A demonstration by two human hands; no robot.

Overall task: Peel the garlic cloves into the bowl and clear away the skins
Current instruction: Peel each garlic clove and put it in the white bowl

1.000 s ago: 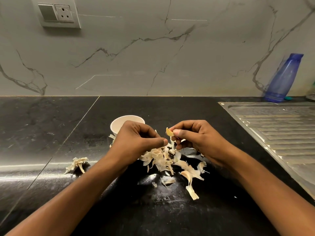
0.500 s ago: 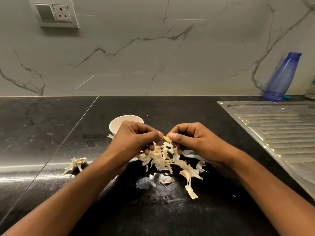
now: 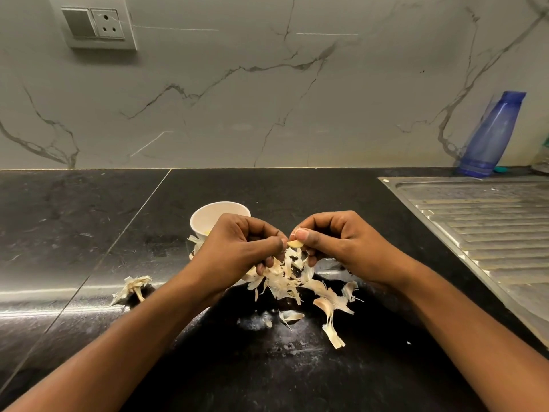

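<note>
Glossy black stone counter (image 3: 89, 233), ribbed metal drainboard (image 3: 490, 227), translucent blue plastic bottle (image 3: 493, 135), papery garlic skins (image 3: 285, 281).

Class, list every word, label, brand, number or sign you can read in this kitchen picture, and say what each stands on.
None can be read. The wall socket plate, the blue bottle, the white bowl and the sink drainer show no lettering or marks.

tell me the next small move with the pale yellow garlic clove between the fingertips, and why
Likely drop the pale yellow garlic clove, which looks bare between the left hand and right hand, into the small white round bowl just beyond them.
</note>
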